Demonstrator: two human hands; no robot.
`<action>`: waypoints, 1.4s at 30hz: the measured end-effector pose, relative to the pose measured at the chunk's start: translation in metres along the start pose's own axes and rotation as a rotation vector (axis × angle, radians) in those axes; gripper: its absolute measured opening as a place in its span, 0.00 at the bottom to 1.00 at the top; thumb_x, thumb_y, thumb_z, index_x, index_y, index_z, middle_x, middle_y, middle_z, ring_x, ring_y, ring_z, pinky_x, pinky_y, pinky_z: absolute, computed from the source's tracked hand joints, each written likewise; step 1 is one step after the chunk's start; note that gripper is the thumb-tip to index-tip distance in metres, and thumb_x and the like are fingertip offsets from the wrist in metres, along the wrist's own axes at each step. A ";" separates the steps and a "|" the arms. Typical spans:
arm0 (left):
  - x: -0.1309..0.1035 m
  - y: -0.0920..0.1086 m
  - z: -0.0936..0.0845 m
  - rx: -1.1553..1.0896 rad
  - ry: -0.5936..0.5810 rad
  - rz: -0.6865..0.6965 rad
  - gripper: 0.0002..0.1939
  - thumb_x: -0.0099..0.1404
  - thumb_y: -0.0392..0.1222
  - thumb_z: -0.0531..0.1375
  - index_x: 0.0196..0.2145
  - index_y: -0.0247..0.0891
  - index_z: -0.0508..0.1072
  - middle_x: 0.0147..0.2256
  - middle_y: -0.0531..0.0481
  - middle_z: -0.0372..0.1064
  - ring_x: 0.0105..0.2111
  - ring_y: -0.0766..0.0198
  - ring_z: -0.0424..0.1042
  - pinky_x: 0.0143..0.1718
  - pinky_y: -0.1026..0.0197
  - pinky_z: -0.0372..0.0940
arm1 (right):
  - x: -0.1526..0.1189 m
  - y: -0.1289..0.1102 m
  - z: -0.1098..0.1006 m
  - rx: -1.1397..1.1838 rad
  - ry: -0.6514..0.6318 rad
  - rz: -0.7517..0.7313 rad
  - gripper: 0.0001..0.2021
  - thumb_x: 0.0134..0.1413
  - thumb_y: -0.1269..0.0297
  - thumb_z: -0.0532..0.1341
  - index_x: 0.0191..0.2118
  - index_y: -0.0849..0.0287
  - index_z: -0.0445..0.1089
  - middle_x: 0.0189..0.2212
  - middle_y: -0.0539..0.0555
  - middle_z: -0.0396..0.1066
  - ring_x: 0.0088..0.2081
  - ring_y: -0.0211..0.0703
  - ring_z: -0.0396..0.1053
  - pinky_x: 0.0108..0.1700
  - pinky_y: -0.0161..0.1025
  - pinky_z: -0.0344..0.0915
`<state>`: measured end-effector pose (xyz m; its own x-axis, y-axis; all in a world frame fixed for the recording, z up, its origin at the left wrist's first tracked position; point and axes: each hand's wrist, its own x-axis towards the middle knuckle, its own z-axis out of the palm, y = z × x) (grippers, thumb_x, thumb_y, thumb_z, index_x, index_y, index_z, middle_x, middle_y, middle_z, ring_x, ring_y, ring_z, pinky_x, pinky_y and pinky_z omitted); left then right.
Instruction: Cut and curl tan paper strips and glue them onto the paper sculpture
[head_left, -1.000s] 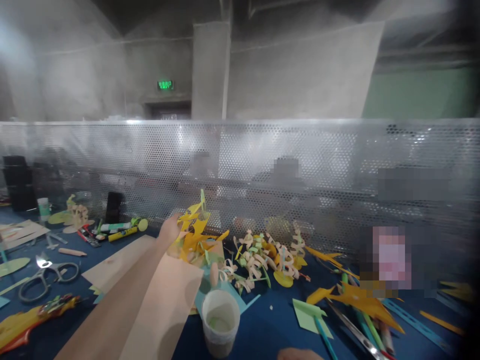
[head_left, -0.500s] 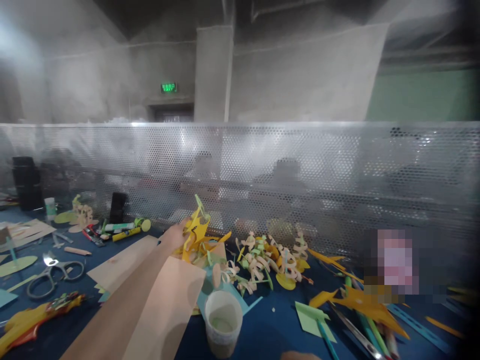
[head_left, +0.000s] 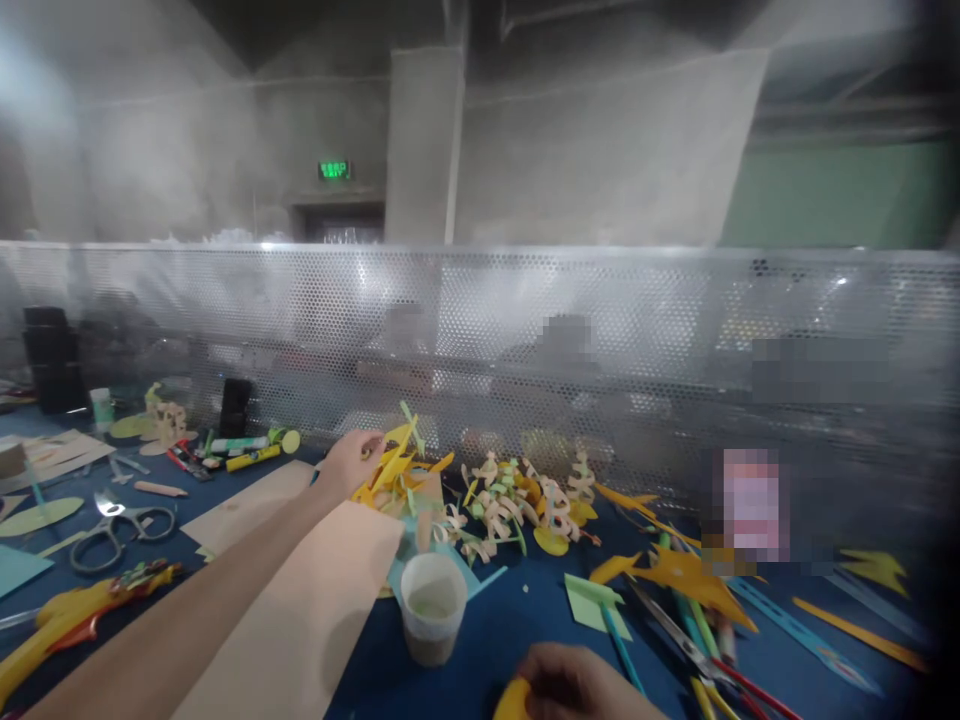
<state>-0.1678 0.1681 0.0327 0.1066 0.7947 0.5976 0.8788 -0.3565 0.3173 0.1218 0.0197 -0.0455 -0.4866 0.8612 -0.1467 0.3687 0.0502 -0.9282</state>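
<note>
My left hand (head_left: 358, 462) reaches out to a yellow-orange cut-paper piece (head_left: 397, 470) near the perforated screen, its fingers curled at the paper's upper left edge. At the bottom edge, my right hand (head_left: 574, 680) is curled around a yellow object (head_left: 512, 700), mostly cut off by the frame. Between the hands stands a white paper cup (head_left: 433, 610). Curled pale and green paper pieces (head_left: 506, 505) lie right of the yellow piece. A large beige sheet (head_left: 300, 610) lies beside my left forearm.
Grey-handled scissors (head_left: 124, 530), glue tubes (head_left: 240, 443) and a yellow tool (head_left: 82, 610) lie left. On the right are an orange paper star (head_left: 697, 580), another pair of scissors (head_left: 679, 635) and pens. A perforated metal screen (head_left: 465, 330) runs behind.
My right hand has come further into view with the yellow object. The yellow paper piece at my left hand sits lower and flatter. The view has shifted slightly.
</note>
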 end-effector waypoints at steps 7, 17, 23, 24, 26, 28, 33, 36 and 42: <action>-0.051 0.078 -0.040 -0.147 0.155 0.161 0.12 0.64 0.40 0.48 0.36 0.36 0.71 0.36 0.48 0.70 0.36 0.62 0.68 0.39 0.61 0.63 | -0.007 -0.004 -0.001 -0.195 0.213 -0.042 0.05 0.46 0.64 0.54 0.31 0.57 0.58 0.18 0.45 0.63 0.19 0.36 0.63 0.22 0.31 0.59; -0.086 0.132 -0.063 -0.219 0.131 0.459 0.10 0.60 0.33 0.51 0.33 0.37 0.72 0.30 0.48 0.72 0.33 0.61 0.68 0.37 0.59 0.63 | -0.019 -0.014 -0.004 -0.558 0.216 -0.195 0.09 0.37 0.77 0.59 0.29 0.59 0.69 0.27 0.51 0.66 0.29 0.40 0.65 0.33 0.33 0.59; -0.086 0.125 -0.059 -0.201 0.014 0.398 0.10 0.61 0.36 0.51 0.33 0.37 0.72 0.31 0.48 0.71 0.33 0.62 0.68 0.37 0.60 0.62 | -0.023 -0.018 -0.005 -0.680 0.165 -0.250 0.17 0.42 0.73 0.60 0.43 0.57 0.69 0.38 0.55 0.64 0.40 0.44 0.63 0.44 0.37 0.58; -0.086 0.123 -0.058 -0.205 -0.055 0.375 0.10 0.62 0.38 0.51 0.34 0.37 0.72 0.32 0.48 0.71 0.34 0.62 0.68 0.36 0.61 0.63 | -0.023 -0.018 -0.005 -0.709 0.143 -0.257 0.19 0.43 0.73 0.60 0.45 0.56 0.68 0.38 0.55 0.64 0.40 0.44 0.63 0.44 0.37 0.58; -0.086 0.117 -0.058 -0.209 -0.241 0.330 0.12 0.61 0.44 0.52 0.39 0.40 0.71 0.37 0.47 0.71 0.37 0.60 0.68 0.36 0.61 0.63 | -0.023 -0.018 -0.008 -0.762 0.117 -0.264 0.18 0.44 0.72 0.59 0.45 0.55 0.69 0.36 0.55 0.65 0.39 0.44 0.63 0.43 0.37 0.59; -0.088 0.111 -0.058 -0.189 -0.436 0.307 0.21 0.57 0.52 0.56 0.48 0.43 0.66 0.46 0.46 0.67 0.45 0.55 0.65 0.42 0.56 0.61 | -0.024 -0.018 -0.011 -0.795 0.135 -0.257 0.14 0.46 0.69 0.59 0.42 0.55 0.71 0.34 0.55 0.66 0.38 0.45 0.63 0.42 0.38 0.60; -0.098 0.103 -0.052 -0.160 -0.699 0.315 0.44 0.46 0.55 0.63 0.58 0.47 0.51 0.56 0.45 0.55 0.55 0.45 0.52 0.53 0.47 0.50 | -0.029 -0.024 -0.024 -0.826 0.178 -0.217 0.16 0.43 0.72 0.59 0.42 0.56 0.71 0.38 0.57 0.66 0.42 0.48 0.63 0.45 0.42 0.59; -0.101 0.106 -0.047 -0.235 -0.681 0.275 0.38 0.49 0.47 0.62 0.57 0.47 0.54 0.53 0.45 0.60 0.53 0.48 0.57 0.51 0.50 0.53 | -0.029 -0.030 -0.024 -0.723 0.266 -0.231 0.19 0.46 0.73 0.57 0.47 0.57 0.67 0.39 0.56 0.66 0.42 0.46 0.63 0.45 0.42 0.60; -0.107 0.137 -0.038 -0.437 -0.544 0.186 0.40 0.47 0.48 0.63 0.56 0.45 0.54 0.54 0.44 0.57 0.52 0.49 0.58 0.50 0.49 0.55 | -0.031 -0.041 0.004 -0.397 0.362 -0.344 0.44 0.39 0.61 0.65 0.61 0.56 0.40 0.54 0.61 0.55 0.47 0.48 0.61 0.46 0.44 0.60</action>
<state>-0.0771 0.0158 0.0407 0.5531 0.7930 0.2555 0.5692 -0.5836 0.5792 0.1181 -0.0108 -0.0047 -0.3563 0.8753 0.3268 0.5379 0.4782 -0.6942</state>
